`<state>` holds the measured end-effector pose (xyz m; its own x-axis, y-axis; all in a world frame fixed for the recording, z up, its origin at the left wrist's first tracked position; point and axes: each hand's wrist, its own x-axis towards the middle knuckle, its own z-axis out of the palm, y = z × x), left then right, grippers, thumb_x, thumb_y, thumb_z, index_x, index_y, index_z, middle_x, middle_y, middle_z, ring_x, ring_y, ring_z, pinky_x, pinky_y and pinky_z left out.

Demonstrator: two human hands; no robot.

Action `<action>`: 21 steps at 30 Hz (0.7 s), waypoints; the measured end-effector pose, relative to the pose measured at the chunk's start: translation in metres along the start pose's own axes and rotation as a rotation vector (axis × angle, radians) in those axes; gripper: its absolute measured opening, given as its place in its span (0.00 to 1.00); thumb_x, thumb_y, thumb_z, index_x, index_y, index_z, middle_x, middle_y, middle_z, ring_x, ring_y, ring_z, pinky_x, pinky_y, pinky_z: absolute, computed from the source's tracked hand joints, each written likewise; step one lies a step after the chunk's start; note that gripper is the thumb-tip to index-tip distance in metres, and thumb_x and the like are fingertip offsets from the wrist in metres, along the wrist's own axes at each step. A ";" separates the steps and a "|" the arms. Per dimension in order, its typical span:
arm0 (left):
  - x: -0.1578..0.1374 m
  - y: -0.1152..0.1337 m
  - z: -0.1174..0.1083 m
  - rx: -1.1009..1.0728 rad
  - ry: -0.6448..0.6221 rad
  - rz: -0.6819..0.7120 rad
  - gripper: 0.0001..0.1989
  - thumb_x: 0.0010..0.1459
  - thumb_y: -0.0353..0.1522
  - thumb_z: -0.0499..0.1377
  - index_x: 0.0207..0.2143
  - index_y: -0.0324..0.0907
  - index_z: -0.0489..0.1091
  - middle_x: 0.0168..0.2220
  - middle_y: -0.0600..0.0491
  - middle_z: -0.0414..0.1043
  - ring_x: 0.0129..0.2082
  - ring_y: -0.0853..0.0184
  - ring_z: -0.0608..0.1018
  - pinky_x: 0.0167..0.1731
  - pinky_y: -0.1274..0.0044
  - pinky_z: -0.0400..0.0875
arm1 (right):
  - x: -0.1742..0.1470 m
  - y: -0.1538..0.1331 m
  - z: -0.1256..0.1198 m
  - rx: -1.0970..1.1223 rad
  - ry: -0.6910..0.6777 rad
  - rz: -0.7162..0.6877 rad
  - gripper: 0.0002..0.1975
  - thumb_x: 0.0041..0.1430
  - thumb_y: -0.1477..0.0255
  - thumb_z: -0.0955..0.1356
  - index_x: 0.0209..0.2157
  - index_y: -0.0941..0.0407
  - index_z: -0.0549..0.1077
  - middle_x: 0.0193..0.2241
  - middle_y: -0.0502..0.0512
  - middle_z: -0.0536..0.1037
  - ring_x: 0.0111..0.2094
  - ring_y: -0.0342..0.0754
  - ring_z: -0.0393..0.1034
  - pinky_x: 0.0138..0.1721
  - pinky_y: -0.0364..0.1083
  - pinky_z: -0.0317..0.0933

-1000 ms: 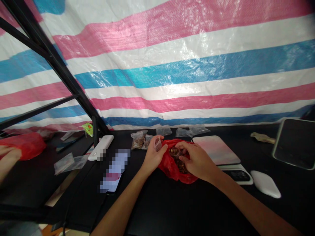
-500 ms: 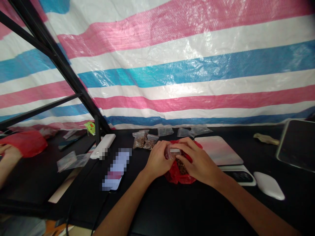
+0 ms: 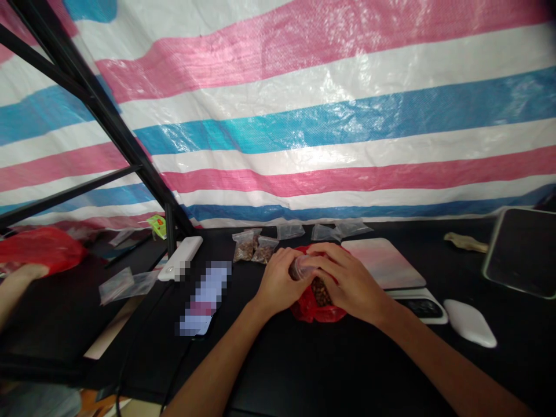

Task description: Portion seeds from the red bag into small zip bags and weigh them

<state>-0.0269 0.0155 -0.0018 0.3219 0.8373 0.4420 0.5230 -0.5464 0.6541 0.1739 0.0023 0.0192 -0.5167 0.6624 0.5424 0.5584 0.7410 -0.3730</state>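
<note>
Between my hands is a small clear zip bag (image 3: 303, 267), held above an open red plastic bag (image 3: 313, 313). Brown pellet-like bits (image 3: 320, 293) show inside the red bag. My left hand (image 3: 278, 282) is closed on the near left side of the clear bag, thumb toward the right. From the other side my right hand (image 3: 350, 282) grips the clear bag's edge with bent fingers and thumb. The fingertips partly cover the clear bag, so I cannot tell how much is in it. Two filled zip bags (image 3: 255, 248) lie beyond my left hand.
Flat clear bags (image 3: 290, 231) lie along the back. Right of my hands are a scale (image 3: 419, 306) with a pale plate, a white rounded case (image 3: 469, 322) and a dark tablet (image 3: 521, 252). A phone (image 3: 206, 298) and white power strip (image 3: 181, 258) lie left. Another person's hand (image 3: 21, 278) holds red plastic.
My right fingers have moved left across the clear bag's top, closer to my left hand. At the far left, the other person's hand and red plastic have shifted. The view has moved slightly.
</note>
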 end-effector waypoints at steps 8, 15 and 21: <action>0.002 0.001 -0.003 0.078 -0.005 -0.045 0.07 0.62 0.36 0.63 0.35 0.44 0.69 0.35 0.53 0.70 0.39 0.63 0.73 0.41 0.71 0.65 | 0.003 0.008 -0.010 -0.101 0.051 0.101 0.11 0.68 0.71 0.66 0.50 0.53 0.72 0.46 0.59 0.78 0.47 0.56 0.71 0.48 0.54 0.63; 0.000 0.000 -0.013 0.177 -0.031 -0.220 0.10 0.59 0.34 0.62 0.38 0.46 0.62 0.42 0.53 0.63 0.37 0.64 0.72 0.37 0.72 0.64 | 0.002 0.021 -0.023 -0.153 -0.173 0.113 0.15 0.54 0.84 0.67 0.39 0.51 0.75 0.40 0.53 0.79 0.45 0.54 0.71 0.49 0.53 0.57; -0.002 -0.003 -0.014 -0.004 -0.152 -0.240 0.15 0.52 0.29 0.65 0.38 0.45 0.60 0.39 0.55 0.61 0.34 0.67 0.68 0.34 0.74 0.61 | 0.000 0.019 -0.023 -0.159 -0.252 0.128 0.19 0.52 0.84 0.66 0.43 0.52 0.74 0.42 0.52 0.78 0.43 0.51 0.72 0.49 0.51 0.55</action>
<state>-0.0402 0.0155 0.0034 0.3037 0.9361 0.1775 0.5954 -0.3319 0.7317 0.1999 0.0140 0.0296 -0.5694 0.7700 0.2879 0.7131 0.6369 -0.2931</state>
